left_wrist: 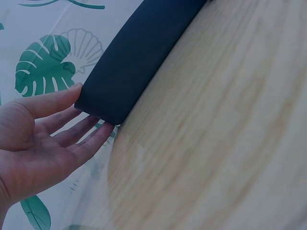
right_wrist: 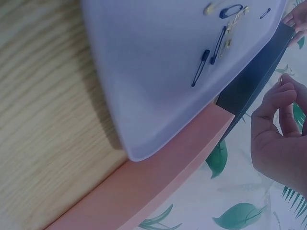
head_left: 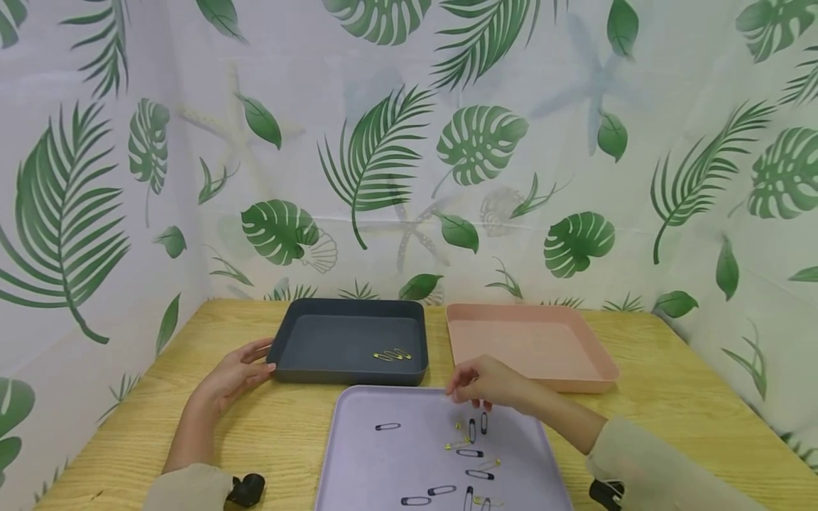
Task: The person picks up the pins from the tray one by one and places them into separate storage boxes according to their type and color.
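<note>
My left hand (head_left: 233,376) rests its nearly straight fingers against the left end of the dark blue tray (head_left: 348,376); the left wrist view shows its thumb and fingertips at the tray's corner (left_wrist: 103,108). Inside that tray lie several gold safety pins (head_left: 393,355). Over the far edge of the lilac tray (head_left: 377,461), my right hand (head_left: 488,383) pinches thumb and forefinger together. A tiny gold glint of a safety pin (right_wrist: 281,80) shows at those fingertips, the rest hidden by them. Black safety pins (head_left: 469,453) and gold safety pins (head_left: 456,446) lie scattered on the lilac tray.
A pink tray (head_left: 597,383) stands at the back right, beside the dark blue one. All three trays sit on a wooden table (head_left: 664,397). A leaf-printed cloth (head_left: 409,142) hangs behind and at both sides.
</note>
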`<state>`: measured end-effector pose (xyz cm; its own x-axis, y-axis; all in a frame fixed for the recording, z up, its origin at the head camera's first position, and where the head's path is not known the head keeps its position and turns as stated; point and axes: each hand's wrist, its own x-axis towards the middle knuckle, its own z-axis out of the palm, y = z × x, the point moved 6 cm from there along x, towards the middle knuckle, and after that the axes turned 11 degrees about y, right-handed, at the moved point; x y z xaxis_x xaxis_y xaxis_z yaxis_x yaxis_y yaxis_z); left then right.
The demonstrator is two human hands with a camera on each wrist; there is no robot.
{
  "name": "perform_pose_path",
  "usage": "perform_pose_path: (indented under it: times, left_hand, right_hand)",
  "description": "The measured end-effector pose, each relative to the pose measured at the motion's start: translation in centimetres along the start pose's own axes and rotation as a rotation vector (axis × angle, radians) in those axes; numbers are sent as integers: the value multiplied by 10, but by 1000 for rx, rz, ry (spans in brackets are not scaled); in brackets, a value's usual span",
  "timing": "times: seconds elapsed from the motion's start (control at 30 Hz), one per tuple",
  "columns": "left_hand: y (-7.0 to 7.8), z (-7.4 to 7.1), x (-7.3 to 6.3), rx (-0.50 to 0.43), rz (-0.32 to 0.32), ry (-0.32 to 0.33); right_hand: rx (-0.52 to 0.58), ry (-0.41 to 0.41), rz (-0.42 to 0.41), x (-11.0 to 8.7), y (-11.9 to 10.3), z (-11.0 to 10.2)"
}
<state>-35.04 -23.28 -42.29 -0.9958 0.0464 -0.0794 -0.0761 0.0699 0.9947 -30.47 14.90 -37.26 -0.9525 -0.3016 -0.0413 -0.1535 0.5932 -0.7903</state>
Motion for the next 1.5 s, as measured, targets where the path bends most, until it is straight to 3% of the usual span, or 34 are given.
perform_pose_path:
  times: [0.2, 0.37, 0.6, 0.83, 1.5]
  left_hand:
    - [1, 0, -1, -2, 7, -6]
    - [2, 0, -1, -2, 7, -3]
    - [0, -1, 0, 0, 6, -1]
    - [-1, -1, 0, -3, 8, -6]
    - [-2, -1, 1, -10, -3, 5]
  right_hand:
    - [11, 24, -3, 14, -5, 2]
    - [19, 54, 58, 26, -6, 3]
    - [111, 50, 96, 42, -7, 8]
    - [24, 67, 86, 56, -14, 12]
    - [84, 92, 106, 93, -32, 35]
